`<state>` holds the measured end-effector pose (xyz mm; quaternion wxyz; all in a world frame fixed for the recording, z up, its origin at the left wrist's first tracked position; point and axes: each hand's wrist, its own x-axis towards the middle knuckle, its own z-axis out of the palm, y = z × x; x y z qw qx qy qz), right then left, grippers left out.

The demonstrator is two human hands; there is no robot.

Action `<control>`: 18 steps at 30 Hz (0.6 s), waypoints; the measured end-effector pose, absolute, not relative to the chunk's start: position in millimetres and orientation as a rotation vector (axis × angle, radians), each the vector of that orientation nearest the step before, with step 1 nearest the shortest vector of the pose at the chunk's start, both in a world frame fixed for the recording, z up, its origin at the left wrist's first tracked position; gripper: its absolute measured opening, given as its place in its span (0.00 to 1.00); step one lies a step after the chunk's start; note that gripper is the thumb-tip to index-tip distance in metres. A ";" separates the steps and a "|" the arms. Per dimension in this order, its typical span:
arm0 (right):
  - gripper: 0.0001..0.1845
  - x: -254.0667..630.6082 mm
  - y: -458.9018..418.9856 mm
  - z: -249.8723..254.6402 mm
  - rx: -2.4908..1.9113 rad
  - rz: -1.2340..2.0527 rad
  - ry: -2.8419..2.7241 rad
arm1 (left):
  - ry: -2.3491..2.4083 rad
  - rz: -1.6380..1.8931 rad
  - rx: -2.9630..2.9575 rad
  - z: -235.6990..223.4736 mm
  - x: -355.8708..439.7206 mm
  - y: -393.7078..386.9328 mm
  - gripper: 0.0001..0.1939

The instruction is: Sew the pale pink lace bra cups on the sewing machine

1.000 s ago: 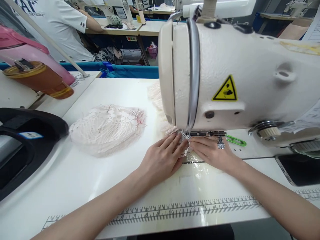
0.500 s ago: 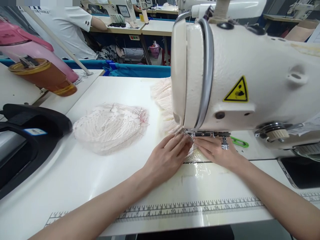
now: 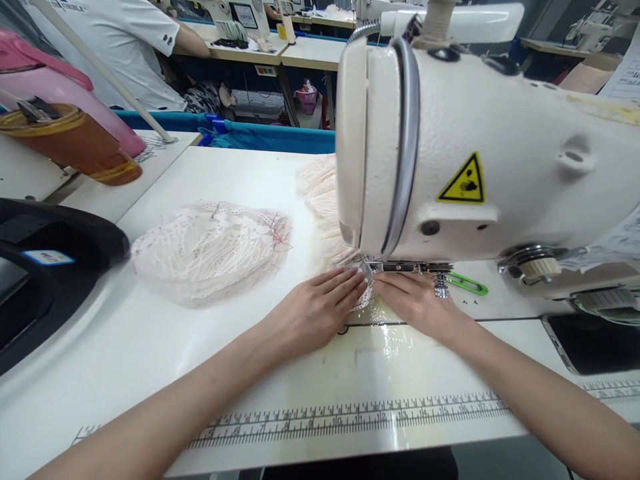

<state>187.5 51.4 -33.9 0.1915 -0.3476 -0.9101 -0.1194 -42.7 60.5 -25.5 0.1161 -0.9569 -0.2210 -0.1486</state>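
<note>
Pale lace fabric [image 3: 364, 299] lies under the needle area of a white sewing machine [image 3: 450, 147], and more of it, gathered and sheer [image 3: 320, 200], shows behind and left of the machine head. My left hand [image 3: 317, 303] rests flat on the lace just left of the needle, fingers stretched out and close together. On the other side, my right hand [image 3: 420, 300] lies low with its fingers extended toward the needle; a metal guide attachment [image 3: 415, 267] partly covers them. Both hands touch the fabric. The needle tip itself is hard to make out.
A lace piece with loose red threads [image 3: 215, 253] lies left on the table [image 3: 240, 373]. Further left are a black-handled iron-like object [image 3: 55, 267], a brown cup [image 3: 75, 143] and a pink bottle [image 3: 65, 100]. A green thread snipper [image 3: 467, 283] and phone [image 3: 595, 343] lie right.
My left hand has shifted slightly left and its fingers are now flatter, uncovering more lace between the hands. The whole view has drifted a little, with most things sitting further left.
</note>
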 end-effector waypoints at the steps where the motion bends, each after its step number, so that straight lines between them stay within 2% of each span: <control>1: 0.14 185.8 50.4 -34.5 -0.977 -0.349 -2.565 | -0.640 -0.440 -2.799 -25.3 -43.6 61.7 0.19; 7: 0.13 173.4 43.2 -32.6 -0.940 -0.572 -2.471 | -0.651 -0.466 -2.745 -27.5 -43.4 64.0 0.19; 18: 0.11 172.8 40.4 -32.7 -0.938 -0.558 -2.447 | -0.683 -0.493 -2.756 -29.5 -38.4 63.5 0.19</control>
